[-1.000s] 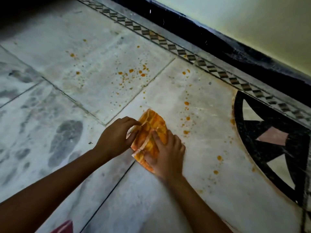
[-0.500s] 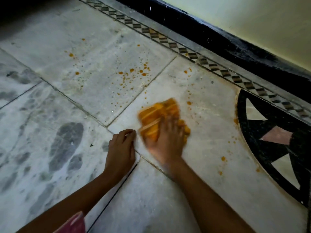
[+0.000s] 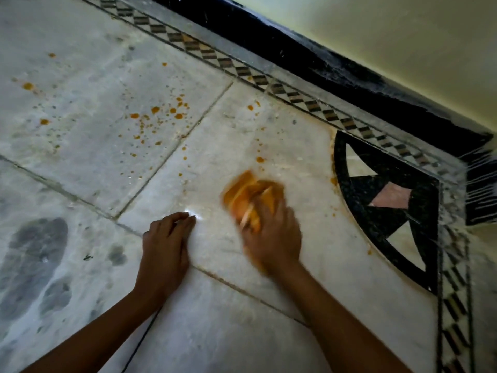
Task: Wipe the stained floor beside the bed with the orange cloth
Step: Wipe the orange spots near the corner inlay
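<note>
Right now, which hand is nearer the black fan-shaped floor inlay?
Right. The right hand presses the orange cloth beside the inlay; the left hand rests on the floor farther off.

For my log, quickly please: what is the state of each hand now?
Left hand: open, resting on the floor.
Right hand: open, pressing flat on the cloth, though blurred.

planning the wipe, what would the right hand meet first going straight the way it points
Probably the orange drop just beyond the orange cloth under the right hand; motion blur makes this uncertain.
</note>
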Demonstrator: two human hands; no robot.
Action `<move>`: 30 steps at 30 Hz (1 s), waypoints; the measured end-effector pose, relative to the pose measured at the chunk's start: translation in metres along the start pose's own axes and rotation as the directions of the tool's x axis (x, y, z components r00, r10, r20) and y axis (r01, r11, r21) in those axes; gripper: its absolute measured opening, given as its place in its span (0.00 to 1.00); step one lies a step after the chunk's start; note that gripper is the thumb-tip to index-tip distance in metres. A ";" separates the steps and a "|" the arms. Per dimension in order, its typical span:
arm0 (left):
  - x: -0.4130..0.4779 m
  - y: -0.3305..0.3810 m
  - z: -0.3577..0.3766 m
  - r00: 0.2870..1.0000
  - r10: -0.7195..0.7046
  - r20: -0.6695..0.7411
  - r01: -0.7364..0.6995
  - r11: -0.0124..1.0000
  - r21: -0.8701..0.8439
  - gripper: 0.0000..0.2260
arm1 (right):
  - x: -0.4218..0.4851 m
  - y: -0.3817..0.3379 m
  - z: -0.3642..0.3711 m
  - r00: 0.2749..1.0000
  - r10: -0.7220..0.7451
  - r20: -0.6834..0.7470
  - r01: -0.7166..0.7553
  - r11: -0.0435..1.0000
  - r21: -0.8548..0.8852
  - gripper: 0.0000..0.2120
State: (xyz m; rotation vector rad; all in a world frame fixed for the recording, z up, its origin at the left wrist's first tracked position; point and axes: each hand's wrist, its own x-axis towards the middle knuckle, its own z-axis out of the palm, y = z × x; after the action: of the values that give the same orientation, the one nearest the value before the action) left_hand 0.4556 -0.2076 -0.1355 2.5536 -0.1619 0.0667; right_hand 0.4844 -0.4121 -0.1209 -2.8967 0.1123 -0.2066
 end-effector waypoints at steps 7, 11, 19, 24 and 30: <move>0.016 0.019 0.022 0.980 0.167 0.109 -0.167 0.986 -0.006 0.21 | -0.084 0.151 -0.046 0.994 0.106 -0.038 -0.108 0.992 -0.065 0.25; 0.022 0.043 0.040 0.945 0.286 0.159 -0.291 0.957 0.009 0.22 | 0.010 0.131 -0.025 0.900 0.423 -0.103 -0.431 0.900 -0.067 0.24; 0.048 0.065 0.056 0.951 0.280 0.135 -0.285 0.958 0.025 0.22 | -0.120 0.144 -0.047 0.995 -0.093 0.022 0.093 0.995 0.019 0.24; 0.046 0.065 0.060 0.960 0.261 0.103 -0.260 0.965 -0.026 0.21 | -0.043 0.186 -0.041 0.911 0.385 -0.150 -0.398 0.915 -0.069 0.27; 0.057 0.061 0.058 0.978 0.200 0.062 -0.202 0.979 0.035 0.21 | 0.043 0.077 -0.003 0.970 0.244 -0.016 -0.244 0.970 -0.015 0.26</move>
State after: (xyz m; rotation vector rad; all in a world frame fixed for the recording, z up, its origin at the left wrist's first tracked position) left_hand 0.5050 -0.2962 -0.1457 2.5733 -0.4456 0.0742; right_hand 0.5219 -0.4915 -0.1308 -2.8635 0.4714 -0.1823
